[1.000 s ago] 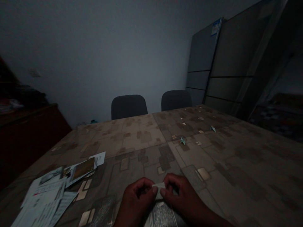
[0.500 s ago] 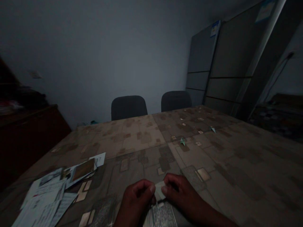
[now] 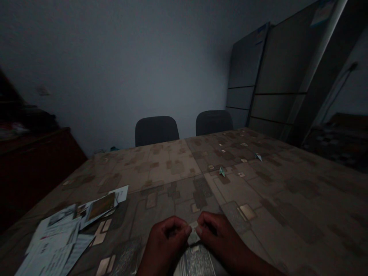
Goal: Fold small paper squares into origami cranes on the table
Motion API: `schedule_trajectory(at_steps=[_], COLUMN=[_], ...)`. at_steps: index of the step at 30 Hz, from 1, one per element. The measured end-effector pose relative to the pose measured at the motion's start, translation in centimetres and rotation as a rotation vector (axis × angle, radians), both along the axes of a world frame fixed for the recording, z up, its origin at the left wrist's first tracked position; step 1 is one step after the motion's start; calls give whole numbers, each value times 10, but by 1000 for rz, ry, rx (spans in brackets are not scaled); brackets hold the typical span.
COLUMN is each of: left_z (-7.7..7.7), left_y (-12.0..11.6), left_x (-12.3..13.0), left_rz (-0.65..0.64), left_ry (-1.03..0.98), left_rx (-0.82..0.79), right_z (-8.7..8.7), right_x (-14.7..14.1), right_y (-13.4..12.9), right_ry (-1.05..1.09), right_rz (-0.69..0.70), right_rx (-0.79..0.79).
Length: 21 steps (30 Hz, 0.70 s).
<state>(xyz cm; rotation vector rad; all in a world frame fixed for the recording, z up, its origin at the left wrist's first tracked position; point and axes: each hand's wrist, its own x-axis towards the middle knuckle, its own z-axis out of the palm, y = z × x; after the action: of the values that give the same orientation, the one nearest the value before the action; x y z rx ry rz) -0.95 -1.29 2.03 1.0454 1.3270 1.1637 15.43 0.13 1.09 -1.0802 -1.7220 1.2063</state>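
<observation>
A small pale piece of paper (image 3: 193,234) is pinched between my two hands, low in the middle of the head view. My left hand (image 3: 169,242) grips its left side with thumb and curled fingers. On the opposite side my right hand (image 3: 216,234) pinches it the same way, the thumbs close together. Both hands are just above the patterned tablecloth (image 3: 161,218). Part of the paper is hidden behind the fingers. Farther off stand a small green folded paper figure (image 3: 222,171) and a pale folded paper piece (image 3: 258,157).
Loose printed papers (image 3: 51,241) and a brown-faced card (image 3: 102,207) lie on the table at the left. Two dark chairs (image 3: 156,130) stand at the far edge before the wall. Tall grey cabinets (image 3: 276,76) rise at the right, and a dark red cabinet (image 3: 43,165) stands at the left.
My hands have shifted slightly on the paper, with the fingertips drawn a little closer together. Less of the paper shows between them. The objects on the table have stayed in place.
</observation>
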Motion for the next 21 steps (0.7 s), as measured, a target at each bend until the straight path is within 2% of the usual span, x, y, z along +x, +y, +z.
schedule_trajectory(at_steps=[3,7,14,17,21], left_z=[-2,-8,-4,-4,-14], left_y=[1,1,-3,-3,2], left_x=[-3,-6,1,1,-3], left_rz=[28,38,81,70,5], left_ry=[4,-20,-127,-147,-148], left_rx=[15,58,4,26,9], right_z=[6,8,1,2,5], right_x=[1,2,-7,-6,-4], right_y=[0,1,-4,-4,-1], right_ry=[72,112,-21,4,46], right_rz=[-2,16,-42,-44,-32], right_rx=[-56,-52,-48,-51,-50])
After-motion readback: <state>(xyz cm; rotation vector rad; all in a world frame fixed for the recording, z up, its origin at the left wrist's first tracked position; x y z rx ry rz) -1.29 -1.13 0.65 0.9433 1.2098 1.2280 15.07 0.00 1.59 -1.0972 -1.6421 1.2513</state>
